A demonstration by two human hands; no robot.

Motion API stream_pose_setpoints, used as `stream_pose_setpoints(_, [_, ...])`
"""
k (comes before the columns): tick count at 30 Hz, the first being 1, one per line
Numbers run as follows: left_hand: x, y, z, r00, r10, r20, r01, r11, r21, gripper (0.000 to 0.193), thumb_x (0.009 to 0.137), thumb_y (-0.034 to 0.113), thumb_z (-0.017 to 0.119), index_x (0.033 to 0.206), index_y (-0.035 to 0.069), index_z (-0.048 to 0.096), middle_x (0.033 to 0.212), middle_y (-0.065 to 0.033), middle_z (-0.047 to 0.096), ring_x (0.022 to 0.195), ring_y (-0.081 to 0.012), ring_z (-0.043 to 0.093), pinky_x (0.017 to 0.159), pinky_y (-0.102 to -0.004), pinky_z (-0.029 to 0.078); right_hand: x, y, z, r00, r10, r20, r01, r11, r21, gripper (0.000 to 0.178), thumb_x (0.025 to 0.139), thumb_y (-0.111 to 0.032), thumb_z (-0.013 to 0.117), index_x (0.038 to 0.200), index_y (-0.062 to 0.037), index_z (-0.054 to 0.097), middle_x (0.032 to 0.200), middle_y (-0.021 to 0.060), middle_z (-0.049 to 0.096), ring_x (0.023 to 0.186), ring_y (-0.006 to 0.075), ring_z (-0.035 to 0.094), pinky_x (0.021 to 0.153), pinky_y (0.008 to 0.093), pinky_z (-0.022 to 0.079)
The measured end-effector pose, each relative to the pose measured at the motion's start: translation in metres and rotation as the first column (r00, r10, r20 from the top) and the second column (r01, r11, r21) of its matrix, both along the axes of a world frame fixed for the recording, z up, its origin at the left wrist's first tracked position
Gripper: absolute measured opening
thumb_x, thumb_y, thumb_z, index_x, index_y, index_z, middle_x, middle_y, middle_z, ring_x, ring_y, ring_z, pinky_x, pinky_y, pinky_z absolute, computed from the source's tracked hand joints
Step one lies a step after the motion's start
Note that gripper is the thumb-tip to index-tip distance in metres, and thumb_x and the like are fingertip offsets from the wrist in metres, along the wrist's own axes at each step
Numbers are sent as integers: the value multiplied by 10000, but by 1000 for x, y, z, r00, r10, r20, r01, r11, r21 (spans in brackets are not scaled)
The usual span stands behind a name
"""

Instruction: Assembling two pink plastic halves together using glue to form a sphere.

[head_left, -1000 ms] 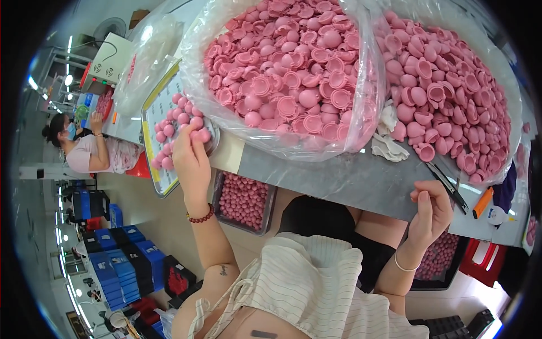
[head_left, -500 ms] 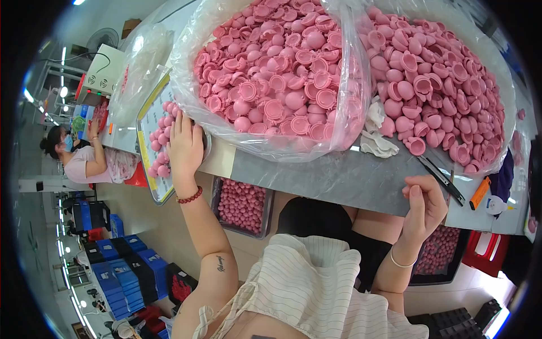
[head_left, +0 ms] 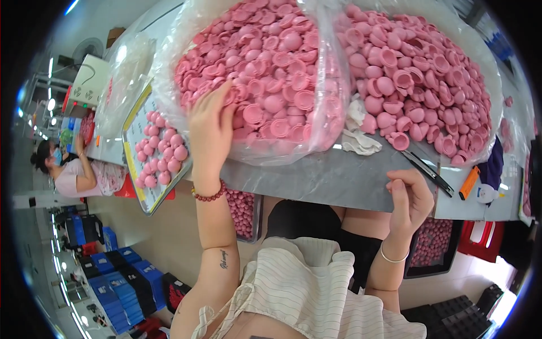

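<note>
My left hand [head_left: 212, 133] is over the near left side of a clear plastic bag [head_left: 257, 155] of pink hollow half-shells [head_left: 276, 107]. Its fingers are stretched forward, thumb apart, with the fingertips at the shells; nothing shows in its grip. To its left, pink balls [head_left: 161, 150] lie clustered on a yellow-edged tray [head_left: 135, 186]. Above the grey table's front edge at the right, my right hand [head_left: 411, 198] is closed, fingers curled toward the thumb; whatever it may hold is hidden. A second clear bag [head_left: 492, 121] is heaped with pink half-shells [head_left: 418, 90].
A white crumpled cloth [head_left: 361, 138] lies between the bags. Black tweezers [head_left: 430, 172], an orange-handled tool [head_left: 469, 182] and a small white bottle [head_left: 486, 194] are at the right. Below the table stand bins of pink balls [head_left: 240, 212] [head_left: 432, 243]. A co-worker [head_left: 79, 172] sits far left.
My left hand has moved from the balls on the tray rightward to the half-shells in the left bag. My right hand stays curled in nearly the same place. The whole view has shifted slightly.
</note>
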State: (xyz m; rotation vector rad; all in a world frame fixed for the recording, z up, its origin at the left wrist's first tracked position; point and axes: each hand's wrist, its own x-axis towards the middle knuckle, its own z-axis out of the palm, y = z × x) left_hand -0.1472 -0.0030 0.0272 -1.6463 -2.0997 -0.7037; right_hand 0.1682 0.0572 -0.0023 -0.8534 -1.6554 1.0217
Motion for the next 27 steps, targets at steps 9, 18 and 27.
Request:
stream_pose_setpoints(9, [22,5,3,965,-22,260,-58,954,295,292,749,83,642,1028,6,596,957,-103,633,887,-214,597,804,-306,443,3,4,3,1000,-16,15,16,1000,-2,99,771,17,504,789,55,593,693,46,513,581,77,474,522,173,342])
stream_pose_setpoints(18, [151,-4,2,470,-572,672,694,710,119,374,716,134,651,1055,-7,580,887,-135,559,798,-238,541,667,-298,436,10,3,-3,986,-20,-163,50,983,178,165,790,-75,491,736,51,581,616,89,520,525,137,456,496,241,329])
stream_pose_setpoints(27, [164,14,-26,-280,-361,890,478,751,455,348,788,-30,587,1118,-26,476,1078,-109,514,879,-116,542,799,-243,456,145,57,-9,213,-850,-482,966,258,-29,161,829,-120,506,909,15,544,916,95,537,826,170,495,697,283,402])
